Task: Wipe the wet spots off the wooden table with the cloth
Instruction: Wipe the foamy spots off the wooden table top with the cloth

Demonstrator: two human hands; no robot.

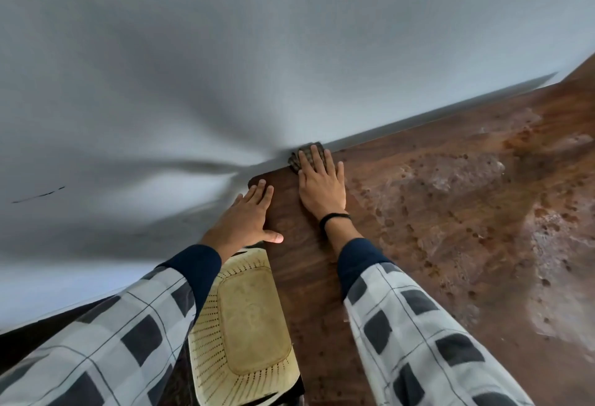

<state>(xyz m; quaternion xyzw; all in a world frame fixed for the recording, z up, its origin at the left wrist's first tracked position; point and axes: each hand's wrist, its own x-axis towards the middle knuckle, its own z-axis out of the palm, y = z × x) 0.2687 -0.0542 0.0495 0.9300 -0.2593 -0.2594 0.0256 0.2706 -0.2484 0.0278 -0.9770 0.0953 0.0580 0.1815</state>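
A dark brown wooden table (309,277) runs along a grey wall. My right hand (322,183) lies flat with straight fingers on a small dark patterned cloth (295,161), pressing it onto the table's far corner by the wall. Only the cloth's edge shows beyond my fingertips. My left hand (248,215) rests flat on the table's left edge with fingers straight and thumb spread, holding nothing. Wet patches and droplets (467,206) cover the table to the right of my right hand.
A cream perforated plastic chair seat (244,325) stands below the table's left edge, between my arms. The grey wall (225,51) closes off the table's far side. A black band circles my right wrist.
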